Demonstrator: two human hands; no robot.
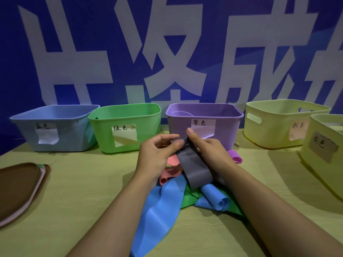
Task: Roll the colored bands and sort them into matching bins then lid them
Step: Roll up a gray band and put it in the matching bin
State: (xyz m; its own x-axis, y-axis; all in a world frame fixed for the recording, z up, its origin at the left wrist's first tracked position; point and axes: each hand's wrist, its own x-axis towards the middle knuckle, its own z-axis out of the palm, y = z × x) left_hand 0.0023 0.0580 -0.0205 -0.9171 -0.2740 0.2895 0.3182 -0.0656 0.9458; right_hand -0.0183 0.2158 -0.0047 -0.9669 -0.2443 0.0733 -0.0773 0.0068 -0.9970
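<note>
A blue wall banner point(92, 43) with big white characters stands behind the desk point(78, 191), which is covered in yellow-green cloth. Along the desk's far edge sit a blue bin point(55, 127), a green bin point(126, 127), a purple bin point(204, 119) and a pale yellow bin point(278, 123), each with a paper label; a second yellow bin point(324, 149) stands at the right edge. A stack of lids point(18, 188), brown on top, lies at the left edge. Near the front middle lies a loose heap of bands: a long blue band point(159, 210), a green band point(191, 198), a pink band point(170, 173) and a purple band point(234, 156). Above the heap, the left hand point(156, 153) and right hand point(206, 145) both pinch the top end of a grey band point(193, 167), which hangs down onto the pile.
</note>
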